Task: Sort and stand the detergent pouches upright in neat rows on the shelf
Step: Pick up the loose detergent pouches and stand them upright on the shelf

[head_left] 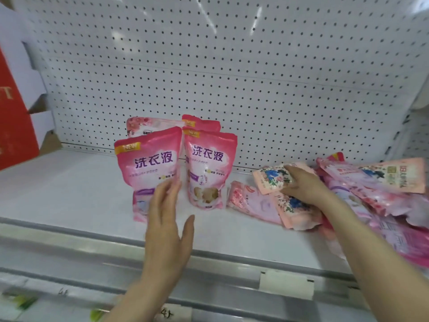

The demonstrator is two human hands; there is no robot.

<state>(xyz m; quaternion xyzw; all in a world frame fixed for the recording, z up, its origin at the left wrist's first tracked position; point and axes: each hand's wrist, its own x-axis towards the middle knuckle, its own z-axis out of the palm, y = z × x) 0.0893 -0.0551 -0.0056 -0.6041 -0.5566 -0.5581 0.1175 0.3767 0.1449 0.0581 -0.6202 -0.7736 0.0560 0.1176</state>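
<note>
Four detergent pouches stand upright near the middle of the white shelf (69, 194), two by two. The front-left pink pouch (148, 163) and the front-right pink pouch (210, 168) stand side by side with a narrow gap between them. Behind them only the tops of a floral pouch (148, 124) and a rear pink pouch (204, 123) show, close to the pegboard back (232, 66). The rest lie flat in a loose heap (383, 201) at the right end of the shelf, overlapping at all angles.

The person's left hand (166, 219) is flat, fingers straight and together, thumb held out to the side, fingertips resting on the lower front of the front-left pink pouch. The right hand (301, 185) reaches into the heap, fingers curled over a blue-flowered pouch (270, 178) that tilts up off the pile.

These look like soft, glossy film bags of liquid, so I'd expect them to be floppy, bottom-heavy and a bit slippery. The safest hold is probably across the body just under the flat sealed top, where the film is stiffer. Set on its base, a pouch should stand, but a nudge could tip it into its neighbours.
</note>
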